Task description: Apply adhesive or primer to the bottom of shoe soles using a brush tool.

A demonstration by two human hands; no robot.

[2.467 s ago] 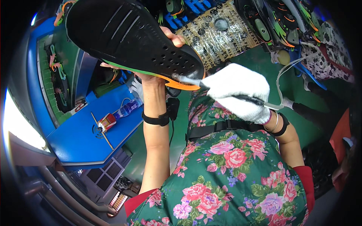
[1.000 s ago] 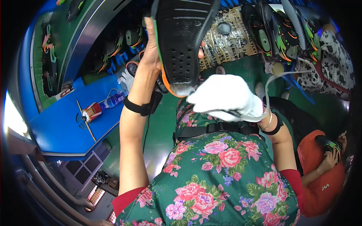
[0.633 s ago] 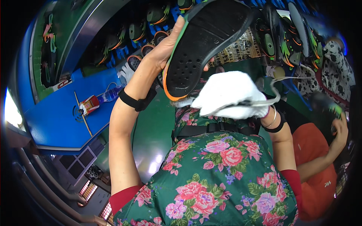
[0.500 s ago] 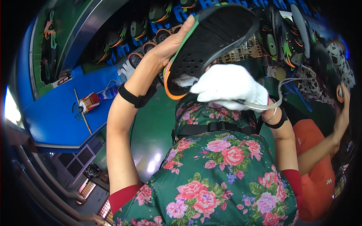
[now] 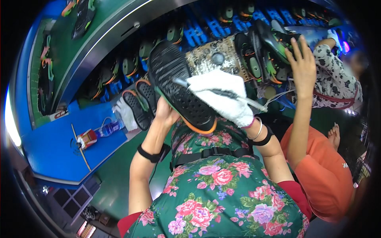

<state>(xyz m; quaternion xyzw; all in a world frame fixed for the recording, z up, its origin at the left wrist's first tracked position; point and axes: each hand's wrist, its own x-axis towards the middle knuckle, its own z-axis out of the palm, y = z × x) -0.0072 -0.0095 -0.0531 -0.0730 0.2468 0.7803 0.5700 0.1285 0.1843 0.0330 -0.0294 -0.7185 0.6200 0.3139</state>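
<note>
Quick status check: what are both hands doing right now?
Left hand holds black shoe sole up. Right hand, white-gloved, grips thin tool against it. Neighbour's raised arm close at right.

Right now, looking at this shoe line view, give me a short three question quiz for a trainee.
1. True or false: the right hand wears a white glove.
2. Which hand holds the black shoe sole from below? A) left hand B) right hand C) the co-worker's raised hand
3. Fill in: the thin tool in the gloved hand rests across the sole's ____ face, the one with the tread.

Key: 1 true. 2 A. 3 bottom; its orange and green edge shows along the lower rim.
</note>
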